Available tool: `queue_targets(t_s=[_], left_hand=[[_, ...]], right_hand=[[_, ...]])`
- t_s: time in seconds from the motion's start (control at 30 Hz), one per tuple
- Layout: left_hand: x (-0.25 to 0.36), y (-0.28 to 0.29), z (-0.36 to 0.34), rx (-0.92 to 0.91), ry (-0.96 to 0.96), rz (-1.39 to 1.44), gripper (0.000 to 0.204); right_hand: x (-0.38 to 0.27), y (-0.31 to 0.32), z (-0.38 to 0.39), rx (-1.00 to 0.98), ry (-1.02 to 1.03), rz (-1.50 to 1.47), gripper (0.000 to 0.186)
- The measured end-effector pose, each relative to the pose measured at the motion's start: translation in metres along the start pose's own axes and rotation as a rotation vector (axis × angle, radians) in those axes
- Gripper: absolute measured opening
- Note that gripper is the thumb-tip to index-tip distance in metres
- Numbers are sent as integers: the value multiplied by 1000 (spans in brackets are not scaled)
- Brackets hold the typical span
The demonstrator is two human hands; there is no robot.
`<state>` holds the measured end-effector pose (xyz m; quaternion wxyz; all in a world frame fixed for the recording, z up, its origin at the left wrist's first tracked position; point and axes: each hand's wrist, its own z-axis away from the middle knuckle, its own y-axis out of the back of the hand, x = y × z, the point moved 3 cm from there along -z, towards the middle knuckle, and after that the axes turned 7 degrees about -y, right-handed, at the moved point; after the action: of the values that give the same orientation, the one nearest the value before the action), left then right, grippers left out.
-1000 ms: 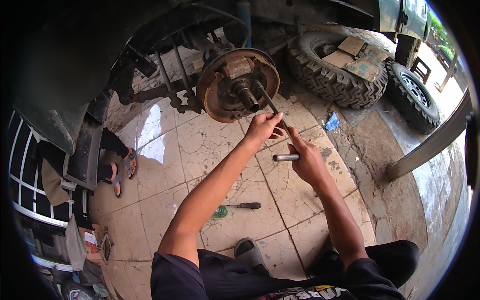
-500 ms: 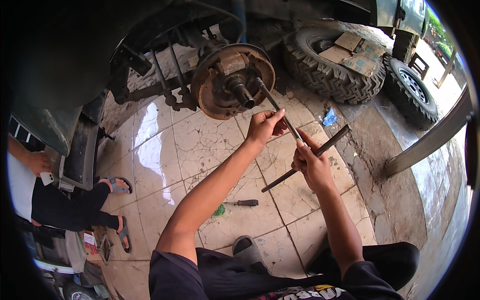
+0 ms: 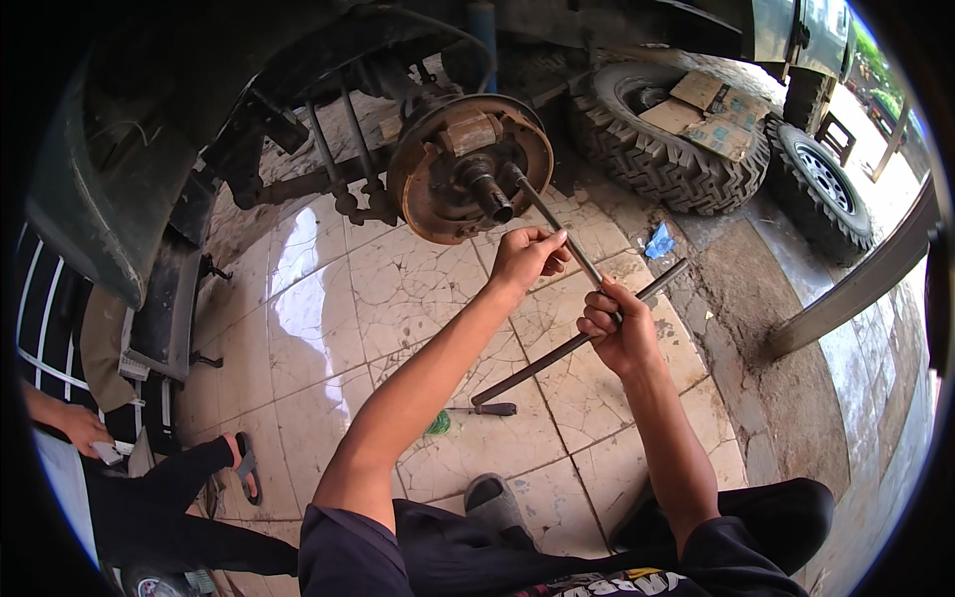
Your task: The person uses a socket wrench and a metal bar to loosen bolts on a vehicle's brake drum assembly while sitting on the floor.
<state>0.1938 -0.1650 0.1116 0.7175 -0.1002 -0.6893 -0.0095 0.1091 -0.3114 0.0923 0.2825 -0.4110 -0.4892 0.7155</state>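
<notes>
A T-handle socket wrench (image 3: 543,207) reaches from the rusty brake assembly (image 3: 418,189), its far end against the backing plate beside the hub spindle (image 3: 488,194). My left hand (image 3: 529,261) is closed round the wrench's shaft about midway, fingertips pinching it. Near the shaft's close end my right hand (image 3: 619,323) is closed on the wrench, where the long cross bar (image 3: 532,368) passes. That bar slants from lower left to upper right. Whether the far end sits on a nut is too small to tell.
On the cracked tile floor (image 3: 398,298) lie a screwdriver (image 3: 497,409) and a green roundish thing (image 3: 439,423). A big off-road tyre (image 3: 686,174) with cardboard (image 3: 711,109) lies beyond, near a blue scrap (image 3: 659,241). Another person's hand (image 3: 84,428) and sandalled foot (image 3: 247,468) show at left.
The cross bar has shifted toward the lower left, its left end now close to the screwdriver. My right hand's fingers have wrapped round further. The other person has moved lower at the left.
</notes>
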Motion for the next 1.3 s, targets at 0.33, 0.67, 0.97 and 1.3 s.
queue_targets(t_s=[0.33, 0.67, 0.97, 1.3], left_hand=[[-12, 9, -3, 25, -34, 55, 23], [-17, 18, -6, 8, -41, 39, 24], [-8, 15, -9, -76, 6, -76, 29], [-2, 7, -6, -29, 77, 12, 35]], right_hand=[[17, 4, -4, -87, -35, -219, 8], [33, 14, -10, -119, -49, -325, 8], [16, 1, -8, -22, -15, -60, 9], [-2, -51, 5, 327, 458, 2449, 55]])
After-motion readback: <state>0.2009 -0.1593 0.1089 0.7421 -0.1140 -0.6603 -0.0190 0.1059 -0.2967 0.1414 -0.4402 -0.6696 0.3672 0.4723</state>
